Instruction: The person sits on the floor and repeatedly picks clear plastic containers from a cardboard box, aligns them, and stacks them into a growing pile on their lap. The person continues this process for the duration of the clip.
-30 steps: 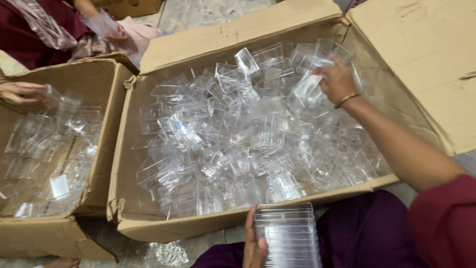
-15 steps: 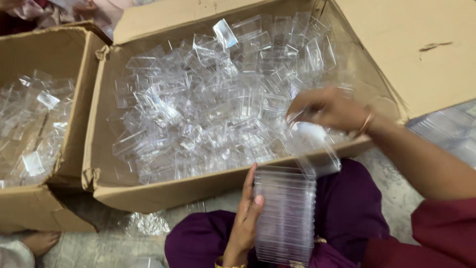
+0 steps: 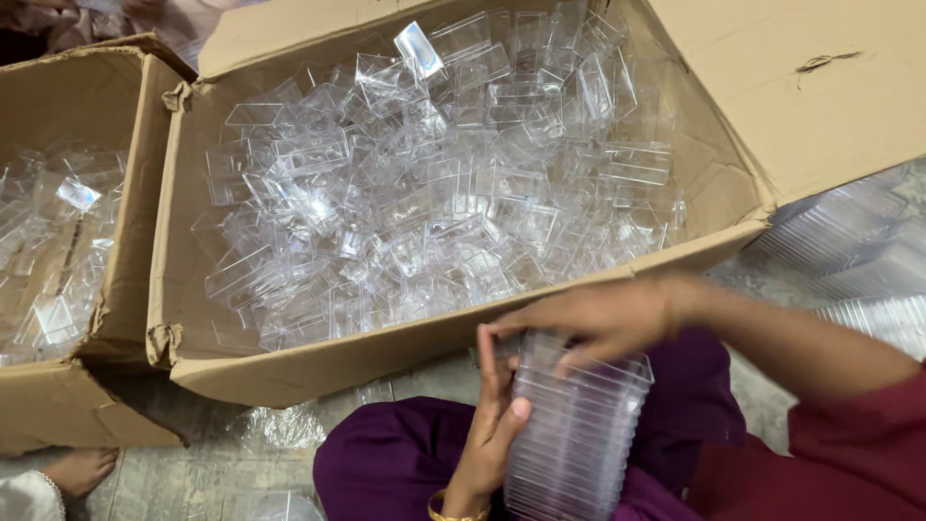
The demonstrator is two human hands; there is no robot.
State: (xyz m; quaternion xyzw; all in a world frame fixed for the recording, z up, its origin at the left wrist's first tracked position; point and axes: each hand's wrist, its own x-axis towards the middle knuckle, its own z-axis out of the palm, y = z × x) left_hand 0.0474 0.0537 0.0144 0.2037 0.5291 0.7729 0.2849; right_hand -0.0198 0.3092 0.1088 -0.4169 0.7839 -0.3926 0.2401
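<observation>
Two hands: both are on one stack (image 3: 576, 434) of clear plastic cups, down low over the lap.
Stack: tall, see-through, standing almost straight up on the purple cloth (image 3: 386, 453) of the lap, just in front of the big box (image 3: 289, 371).
Left hand (image 3: 492, 425): its grip is closed around the left side of the stack (thumb up, fingers pressed flat on the plastic). A gold bangle (image 3: 453, 507) sits on the wrist.
Right hand (image 3: 588, 318): it lies over the top of the stack, fingers curled down on the top cup. It is blurry, so I cannot tell how tight this grip is.
Big box: brown cardboard, flaps open, full of loose clear cups (image 3: 424, 193) lying every which way.
Small box (image 3: 58, 396): to the left, touching the big one, with more clear pieces inside.
Floor (image 3: 174, 473): grey, with a crumpled clear bag (image 3: 280, 429) under the big box's edge and a bare foot (image 3: 82, 468) at the bottom left (someone else's).
Right side: more rows of clear cups (image 3: 849, 241) lie on the floor beside the big box.
</observation>
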